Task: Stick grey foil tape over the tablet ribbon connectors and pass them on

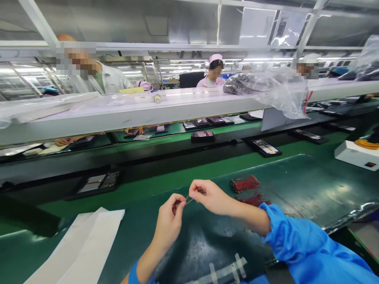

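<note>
Over the green mat [322, 177], my left hand [168, 217] and my right hand [211, 197] are pinched close together. A thin yellowish rubber band [189, 200] stretches in a small loop between their fingertips. Both hands are closed on it, and the fingers cover its ends. Right of my right hand lies a bundle of dark red wires [246, 184]. A second bundle of red wires [254, 199] sits just nearer, partly hidden by my right forearm and sleeve.
White sheets [89, 244] lie at left. Beyond the mat, a black conveyor strip carries opened devices [99, 182] in black trays. A raised white shelf [177, 104] with plastic bags crosses behind. A white box [357, 154] stands at right. Several co-workers are at the far side.
</note>
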Demonstrator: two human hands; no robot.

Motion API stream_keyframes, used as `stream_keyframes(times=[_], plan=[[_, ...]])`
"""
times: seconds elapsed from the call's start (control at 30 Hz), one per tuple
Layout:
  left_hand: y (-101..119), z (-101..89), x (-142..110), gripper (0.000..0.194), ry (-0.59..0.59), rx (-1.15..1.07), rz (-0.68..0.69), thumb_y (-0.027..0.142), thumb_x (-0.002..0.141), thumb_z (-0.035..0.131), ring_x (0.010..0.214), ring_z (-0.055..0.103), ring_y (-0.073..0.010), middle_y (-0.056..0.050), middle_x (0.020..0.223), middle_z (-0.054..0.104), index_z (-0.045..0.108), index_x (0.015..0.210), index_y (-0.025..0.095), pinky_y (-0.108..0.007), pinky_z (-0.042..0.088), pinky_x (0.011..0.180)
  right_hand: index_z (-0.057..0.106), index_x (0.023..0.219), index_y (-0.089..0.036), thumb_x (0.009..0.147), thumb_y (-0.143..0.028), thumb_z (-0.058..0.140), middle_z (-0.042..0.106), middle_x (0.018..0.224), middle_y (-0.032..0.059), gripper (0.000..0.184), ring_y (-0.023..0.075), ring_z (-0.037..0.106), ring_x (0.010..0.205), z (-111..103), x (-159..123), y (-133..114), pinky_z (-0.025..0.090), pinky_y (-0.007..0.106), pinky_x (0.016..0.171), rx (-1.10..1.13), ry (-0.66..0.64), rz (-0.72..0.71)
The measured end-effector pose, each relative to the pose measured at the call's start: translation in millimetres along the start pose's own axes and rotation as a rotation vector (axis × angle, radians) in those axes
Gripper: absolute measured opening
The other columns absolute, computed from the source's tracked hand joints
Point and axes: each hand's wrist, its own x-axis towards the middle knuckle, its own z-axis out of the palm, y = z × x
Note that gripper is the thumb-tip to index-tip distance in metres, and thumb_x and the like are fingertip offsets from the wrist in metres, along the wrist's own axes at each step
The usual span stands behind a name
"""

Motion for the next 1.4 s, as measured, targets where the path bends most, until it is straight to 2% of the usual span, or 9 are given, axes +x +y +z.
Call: stream_keyframes(times=[0.17,0.33,0.53,0.7,0.8,0.9,1.0,1.17,1.4], plan=[[-6.9,9.7,-5.2,0.025,-0.011,-0.059,0.05,0.041,0.098,0.06,0.07,0.063,-0.0156,-0.003,0.08,0.068,0.068,0.089,0.019,-0.024,0.049,0.064,0.065,0.084,-0.018,0.094,-0.013,0.063,0.058,0.104,0.0019,0.012,0.0124,0.056,0.087,2.3,4.9,-0.7,0.044,0.027,0.081,-0.284,0.022,-0.167],[-15.7,11.7,-7.1,0.026,0.062,-0.182,0.045,0.044,0.095,0.067,0.062,0.058,-0.0133,-0.004,0.082,0.069,0.07,0.09,0.018,-0.023,0.048,0.056,0.067,0.085,-0.018,0.096,-0.009,0.062,0.063,0.083,-0.0015,0.015,0.0116,0.055,0.077,0.3,14.2,-9.0,0.04,0.025,0.074,-0.523,-0.094,-0.269],[-28.1,3.4,0.4,0.037,0.035,-0.303,-0.116,0.053,0.089,0.074,0.055,0.055,-0.011,-0.005,0.078,0.069,0.069,0.088,0.016,-0.021,0.048,0.05,0.068,0.092,-0.019,0.1,-0.015,0.06,0.069,0.094,0.0025,0.012,0.0144,0.059,0.08,-2.2,15.7,3.5,0.038,0.026,0.071,-0.832,-0.166,-0.168],[-38.3,9.8,-6.8,0.041,-0.096,-0.371,-0.269,0.054,0.083,0.081,0.061,0.061,-0.0117,-0.005,0.091,0.072,0.069,0.099,0.018,-0.021,0.052,0.051,0.069,0.092,-0.018,0.099,-0.013,0.06,0.07,0.102,0.0054,0.013,0.015,0.063,0.088,-5.2,-13.2,28.9,0.047,0.026,0.079,-0.634,-0.113,-0.122],[-55.0,14.3,-22.2,0.048,-0.077,-0.359,-0.339,0.047,0.08,0.086,0.069,0.065,-0.0115,-0.007,0.114,0.073,0.067,0.117,0.021,-0.021,0.055,0.055,0.071,0.091,-0.018,0.099,-0.017,0.06,0.071,0.087,0.0015,0.013,0.0137,0.063,0.081,-46.2,-43.5,41.7,0.048,0.026,0.078,-0.385,0.14,-0.067],[-75.5,12.7,-33.8,0.045,-0.057,-0.318,-0.448,0.042,0.078,0.087,0.073,0.066,-0.0117,-0.007,0.114,0.073,0.07,0.114,0.02,-0.02,0.056,0.057,0.073,0.091,-0.017,0.093,-0.023,0.068,0.074,0.086,0.0011,0.008,0.0122,0.064,0.076,-118.8,-88.6,63.2,0.049,0.025,0.074,-0.337,0.544,0.094],[-88.4,13.4,-36.2,0.044,-0.025,-0.278,-0.541,0.041,0.072,0.088,0.069,0.065,-0.013,-0.008,0.105,0.075,0.071,0.105,0.018,-0.021,0.055,0.053,0.07,0.081,-0.015,0.085,-0.013,0.073,0.069,0.07,-0.0019,0.005,0.0068,0.052,0.057,-191.1,-142.8,92.8,0.04,0.02,0.058,-0.315,0.886,0.518],[-82.0,32.2,-28.1,0.038,-0.035,-0.194,-0.515,0.04,0.07,0.084,0.069,0.064,-0.016,-0.008,0.101,0.078,0.07,0.1,0.021,-0.024,0.052,0.051,0.064,0.073,-0.013,0.082,-0.01,0.075,0.06,0.055,-0.0026,0.014,0.0039,0.038,0.043,-260.5,-201.3,142.6,0.028,0.021,0.046,-0.324,0.998,0.794],[-70.7,51.5,-22.8,0.039,-0.063,-0.077,-0.516,0.051,0.067,0.082,0.066,0.063,-0.0188,-0.007,0.098,0.079,0.069,0.092,0.024,-0.028,0.05,0.048,0.068,0.084,-0.012,0.087,-0.009,0.067,0.06,0.06,-0.0032,0.004,0.0048,0.043,0.049,-305.0,-200.8,179.8,0.036,0.019,0.053,-0.414,1.042,0.896]])
